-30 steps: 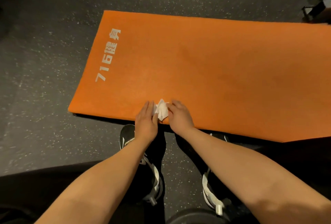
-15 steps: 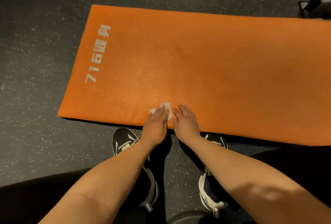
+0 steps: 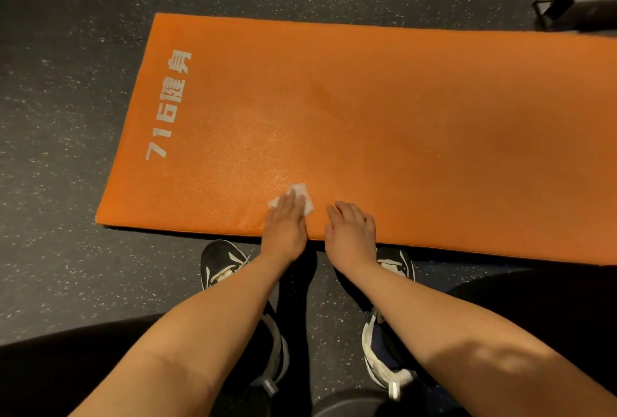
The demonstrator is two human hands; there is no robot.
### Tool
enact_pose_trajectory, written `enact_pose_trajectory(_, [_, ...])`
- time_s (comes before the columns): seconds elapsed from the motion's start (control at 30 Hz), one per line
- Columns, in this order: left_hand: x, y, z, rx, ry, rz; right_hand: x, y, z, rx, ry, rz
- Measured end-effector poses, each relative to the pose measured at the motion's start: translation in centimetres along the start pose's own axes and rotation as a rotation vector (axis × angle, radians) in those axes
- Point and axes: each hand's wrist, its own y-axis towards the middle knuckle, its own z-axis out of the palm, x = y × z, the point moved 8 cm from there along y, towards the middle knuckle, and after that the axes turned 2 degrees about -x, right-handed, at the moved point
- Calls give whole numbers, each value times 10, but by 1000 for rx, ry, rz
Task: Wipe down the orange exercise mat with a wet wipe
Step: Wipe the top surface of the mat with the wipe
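Note:
The orange exercise mat [image 3: 384,123] lies flat on the dark floor, with white lettering near its left end. A white wet wipe [image 3: 300,190] is spread on the mat close to its near edge. My left hand [image 3: 285,226] lies flat on the wipe with straight fingers, pressing it to the mat; only the wipe's far corners show past the fingertips. My right hand [image 3: 352,233] rests on the mat just to the right, fingers loosely bent, holding nothing and apart from the wipe.
Dark speckled rubber floor [image 3: 60,116] surrounds the mat. My two black-and-white shoes [image 3: 223,266] stand right at the mat's near edge. A dark metal frame [image 3: 567,6] sits at the far right corner beyond the mat.
Both hands held the bunched wipe a second ago. It now lies spread under my flat left hand, and my right hand has let go and shifted a little right.

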Motion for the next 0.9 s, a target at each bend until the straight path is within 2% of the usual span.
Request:
enact_pose_trajectory(0.07, [17, 4, -8, -29, 43, -144, -2, 0, 0, 23, 7, 17])
enact_pose_trajectory(0.13, [10, 2, -3, -5, 14, -169, -6, 0, -1, 40, 23, 20])
enact_pose_trajectory(0.27, [-47, -16, 26, 95, -96, 62, -18, -6, -5, 35, 89, 63])
enact_pose_trajectory(0.4, [-52, -18, 30, 103, -57, 129, -21, -13, -5, 34, 75, 52])
enact_pose_trajectory(0.43, [-44, -15, 25, 78, -17, 103, -23, -14, -6, 39, 65, 52])
enact_pose_trajectory(0.53, [-8, -5, 2, -13, 90, -126, -31, -17, -10, 57, 55, 76])
enact_pose_trajectory(0.6, [-4, -6, -2, -20, 114, -187, -34, -17, -11, 66, 58, 82])
enact_pose_trajectory(0.67, [-23, -12, 8, 21, 53, -144, -36, -19, -13, 66, 58, 92])
enact_pose_trajectory(0.8, [-78, -24, 36, 132, -64, 109, -43, -21, -18, 33, 68, 150])
enact_pose_trajectory(0.9, [-80, -20, 37, 164, -41, 194, -47, -21, -19, 55, 57, 149])
